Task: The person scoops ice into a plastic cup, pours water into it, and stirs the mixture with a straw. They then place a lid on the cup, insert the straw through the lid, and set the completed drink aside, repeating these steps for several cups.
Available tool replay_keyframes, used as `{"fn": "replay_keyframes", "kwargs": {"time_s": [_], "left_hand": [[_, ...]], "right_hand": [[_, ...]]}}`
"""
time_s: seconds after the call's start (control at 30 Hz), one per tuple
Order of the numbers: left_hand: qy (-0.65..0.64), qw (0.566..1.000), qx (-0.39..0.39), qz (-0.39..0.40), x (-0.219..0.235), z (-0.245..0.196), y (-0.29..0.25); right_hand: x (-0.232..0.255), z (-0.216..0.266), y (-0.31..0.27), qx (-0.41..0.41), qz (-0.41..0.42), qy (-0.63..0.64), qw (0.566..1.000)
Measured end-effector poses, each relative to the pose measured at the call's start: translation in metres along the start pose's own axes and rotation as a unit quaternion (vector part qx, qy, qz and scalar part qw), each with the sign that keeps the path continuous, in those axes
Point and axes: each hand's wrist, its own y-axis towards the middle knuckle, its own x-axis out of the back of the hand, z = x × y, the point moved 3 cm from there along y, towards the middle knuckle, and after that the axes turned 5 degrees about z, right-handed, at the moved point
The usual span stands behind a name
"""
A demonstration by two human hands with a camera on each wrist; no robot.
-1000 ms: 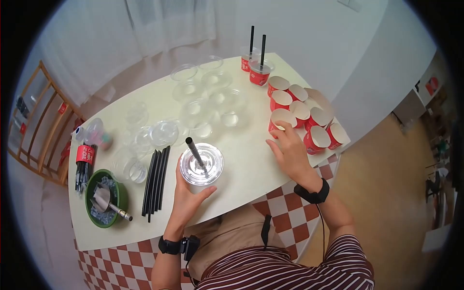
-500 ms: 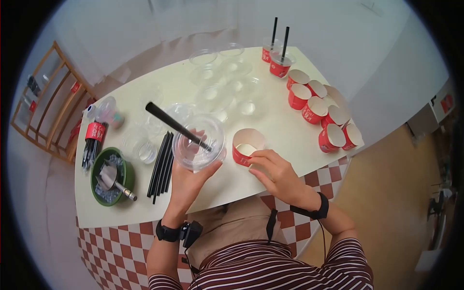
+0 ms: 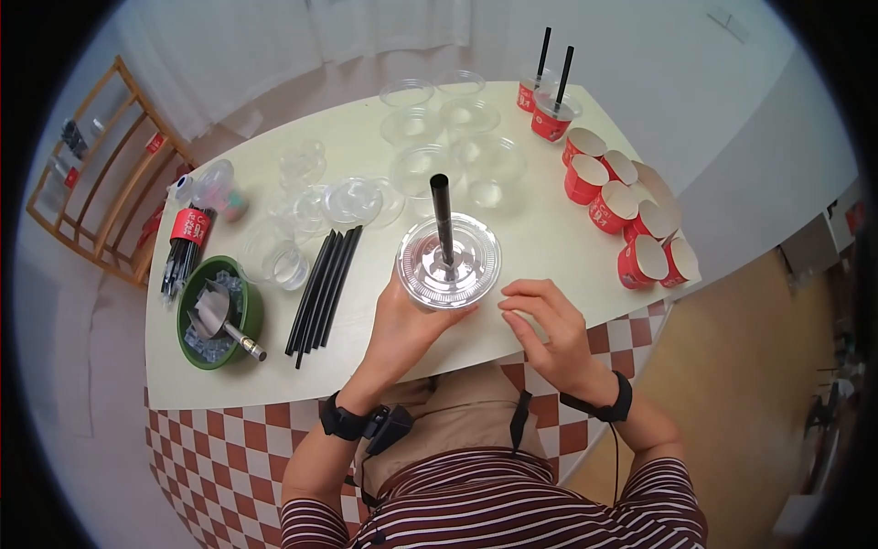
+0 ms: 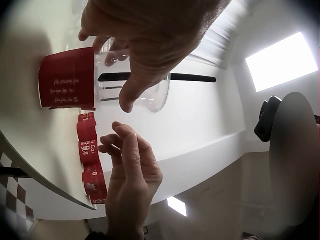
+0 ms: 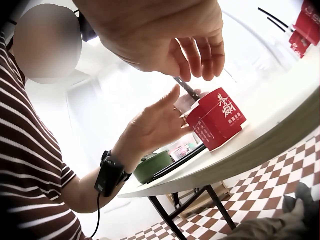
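Observation:
My left hand [image 3: 402, 320] grips a clear plastic cup [image 4: 160, 97] by its side. A flat clear lid [image 3: 425, 274] covers it, with a thick black straw [image 3: 443, 215] standing through the lid. In the left wrist view the cup's lower end meets the open top of a red paper cup sleeve [image 4: 67, 80], which stands on the table; the lid hides this sleeve in the head view. My right hand [image 3: 553, 343] hovers just right of the cup, fingers loosely bent and holding nothing. In the right wrist view it is above the sleeve [image 5: 217, 120].
Several red paper sleeves [image 3: 611, 209] stand at the right edge. Behind them are two sleeved cups with straws [image 3: 551, 123]. Clear cups [image 3: 425, 169], lids [image 3: 352, 199], loose black straws [image 3: 325, 288] and a green bowl of ice [image 3: 258, 316] with a scoop share the table [image 3: 265, 380].
My right hand brought one red sleeve from the group to the front middle and let it go. My left hand lifted the lidded cup and moved it right, over that sleeve.

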Motion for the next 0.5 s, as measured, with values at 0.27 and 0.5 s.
{"fn": "replay_keyframes", "kwargs": {"time_s": [0.27,0.5], "left_hand": [[0.043,0.999,-0.022,-0.003,-0.001,0.038,-0.01],[0.095,0.994,-0.032,0.05,0.003,0.039,0.004]], "right_hand": [[-0.004,-0.008,0.026,-0.019,0.06,0.031,0.998],[-0.028,-0.018,0.056,0.039,0.186,0.016,0.982]]}}
